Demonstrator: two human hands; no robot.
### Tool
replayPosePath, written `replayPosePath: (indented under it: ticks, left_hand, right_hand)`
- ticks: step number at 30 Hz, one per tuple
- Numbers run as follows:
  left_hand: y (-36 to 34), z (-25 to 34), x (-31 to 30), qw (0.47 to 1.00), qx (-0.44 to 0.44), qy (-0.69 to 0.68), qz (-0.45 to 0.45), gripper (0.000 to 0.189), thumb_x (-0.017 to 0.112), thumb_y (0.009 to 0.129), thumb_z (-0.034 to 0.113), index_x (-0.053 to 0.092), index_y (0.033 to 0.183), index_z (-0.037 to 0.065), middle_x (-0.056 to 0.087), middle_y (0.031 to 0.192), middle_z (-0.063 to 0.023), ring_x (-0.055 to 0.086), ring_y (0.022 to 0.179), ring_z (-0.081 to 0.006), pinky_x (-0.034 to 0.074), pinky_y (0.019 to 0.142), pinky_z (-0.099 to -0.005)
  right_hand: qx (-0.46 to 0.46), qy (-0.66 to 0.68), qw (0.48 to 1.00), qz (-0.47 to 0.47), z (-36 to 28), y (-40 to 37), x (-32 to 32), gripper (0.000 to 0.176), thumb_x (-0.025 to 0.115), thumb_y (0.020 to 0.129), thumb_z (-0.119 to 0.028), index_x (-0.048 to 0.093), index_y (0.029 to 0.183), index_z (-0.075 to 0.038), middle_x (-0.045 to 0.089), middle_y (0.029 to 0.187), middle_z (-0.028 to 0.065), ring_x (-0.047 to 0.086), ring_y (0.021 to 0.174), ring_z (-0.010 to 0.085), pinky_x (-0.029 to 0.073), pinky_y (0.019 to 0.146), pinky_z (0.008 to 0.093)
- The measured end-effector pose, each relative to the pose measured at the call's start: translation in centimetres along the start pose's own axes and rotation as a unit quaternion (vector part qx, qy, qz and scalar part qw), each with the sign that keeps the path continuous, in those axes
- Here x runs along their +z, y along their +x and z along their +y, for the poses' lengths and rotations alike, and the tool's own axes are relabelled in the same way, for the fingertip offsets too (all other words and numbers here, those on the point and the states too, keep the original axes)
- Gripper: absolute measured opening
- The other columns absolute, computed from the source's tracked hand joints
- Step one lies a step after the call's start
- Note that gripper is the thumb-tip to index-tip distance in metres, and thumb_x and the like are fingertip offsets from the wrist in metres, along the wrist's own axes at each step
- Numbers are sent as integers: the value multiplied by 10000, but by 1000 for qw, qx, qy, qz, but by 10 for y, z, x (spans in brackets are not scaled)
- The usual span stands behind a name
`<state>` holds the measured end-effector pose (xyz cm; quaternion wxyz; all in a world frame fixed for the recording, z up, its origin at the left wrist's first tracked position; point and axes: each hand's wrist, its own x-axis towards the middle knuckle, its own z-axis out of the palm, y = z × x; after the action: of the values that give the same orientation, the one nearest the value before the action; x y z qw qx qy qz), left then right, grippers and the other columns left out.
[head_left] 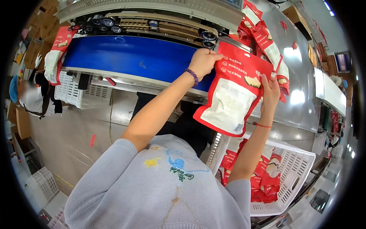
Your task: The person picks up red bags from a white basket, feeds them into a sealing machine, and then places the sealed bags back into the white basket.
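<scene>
Between my hands hangs a red and white food pouch (228,101), its printed panel turned toward me. My left hand (203,63), with a purple bead bracelet at the wrist, pinches the pouch's upper left edge. At its upper right edge, my right hand (270,89) grips it, fingers closed on the side. A blue conveyor belt (129,59) runs just left of the pouch, under a sealing machine (152,23) with rollers. Behind the held pouch, more red pouches (267,42) lie on the steel table (299,72).
Below my right arm stands a white crate (293,183) with several red pouches inside. Another pouch (59,55) sits at the belt's far left end, above a white basket (76,91). A person in a blue cap (14,88) is at the left, near cardboard boxes (23,122).
</scene>
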<state>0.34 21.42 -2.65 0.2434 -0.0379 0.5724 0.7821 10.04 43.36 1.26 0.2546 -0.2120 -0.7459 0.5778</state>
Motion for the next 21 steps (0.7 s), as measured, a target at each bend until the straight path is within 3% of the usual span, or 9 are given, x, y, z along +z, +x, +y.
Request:
replayPosePath:
  ticks: [3, 8, 12, 15, 17, 18, 19, 20, 21]
  left_hand:
    - [7, 7, -23, 999, -10, -20, 24, 144, 666, 857, 138, 606, 811, 15, 443, 561, 44, 339, 415, -39, 206, 364, -226]
    - [3, 20, -48, 997, 31, 6, 67, 192, 679, 846, 148, 635, 920, -24, 498, 595, 21, 381, 430, -50, 235, 371, -212]
    - [0, 28, -81, 990, 66, 67, 101, 226, 692, 858, 221, 667, 896, 0, 518, 577, 21, 402, 429, -52, 240, 376, -212]
    - [-4, 31, -89, 981, 86, 131, 118, 276, 680, 874, 308, 686, 853, 33, 503, 547, 20, 405, 424, -55, 254, 386, -216]
    - [-12, 35, -109, 950, 116, 249, 147, 324, 622, 911, 330, 700, 897, 16, 617, 667, -29, 504, 512, -85, 368, 454, -225]
    - [-22, 33, -134, 908, 208, 319, 176, 327, 561, 932, 310, 711, 927, 20, 690, 752, -81, 638, 622, -145, 479, 564, -288]
    - [-32, 40, -148, 829, 301, 432, 188, 284, 536, 945, 272, 714, 980, 54, 694, 843, -82, 645, 727, -148, 489, 655, -285]
    - [-47, 54, -158, 767, 345, 501, 204, 261, 518, 960, 232, 709, 1027, 68, 699, 920, -46, 628, 790, -146, 477, 731, -277]
    - [-59, 62, -153, 848, 333, 343, 230, 242, 523, 967, 208, 703, 1011, 53, 695, 939, -24, 606, 795, -141, 467, 754, -273]
  right_hand:
    - [63, -20, 997, -48, 12, 20, 13, 223, 722, 853, -140, 521, 893, -52, 447, 633, -88, 327, 549, -6, 226, 473, 179]
    - [64, 34, 996, -60, 13, 20, 39, 270, 732, 841, -117, 466, 802, -94, 443, 640, -91, 323, 557, -5, 219, 482, 187]
    - [22, 71, 994, -82, 15, 13, 73, 321, 745, 822, -97, 438, 732, -117, 397, 639, -92, 331, 570, 9, 240, 489, 194]
    - [74, 81, 991, -79, 11, 12, 83, 357, 760, 805, -90, 415, 716, -119, 420, 624, -73, 379, 532, 17, 294, 438, 203]
    - [61, 73, 991, -92, 27, 17, 91, 322, 769, 792, -88, 450, 746, -97, 484, 615, -41, 474, 515, 44, 398, 408, 220]
    - [75, 83, 986, -127, 27, 15, 106, 264, 752, 812, -110, 491, 812, -64, 546, 669, -2, 545, 573, 77, 460, 454, 226]
    - [72, 69, 991, -88, 16, 0, 116, 245, 710, 855, -139, 503, 926, -28, 585, 754, 50, 586, 637, 118, 509, 519, 253]
    - [81, 136, 977, -143, 24, -3, 116, 269, 657, 898, -157, 465, 1004, -1, 619, 853, 113, 634, 721, 170, 546, 608, 282]
    - [76, 154, 969, -177, 9, -12, 107, 288, 625, 919, -153, 441, 1059, 17, 639, 911, 157, 666, 766, 218, 561, 663, 306]
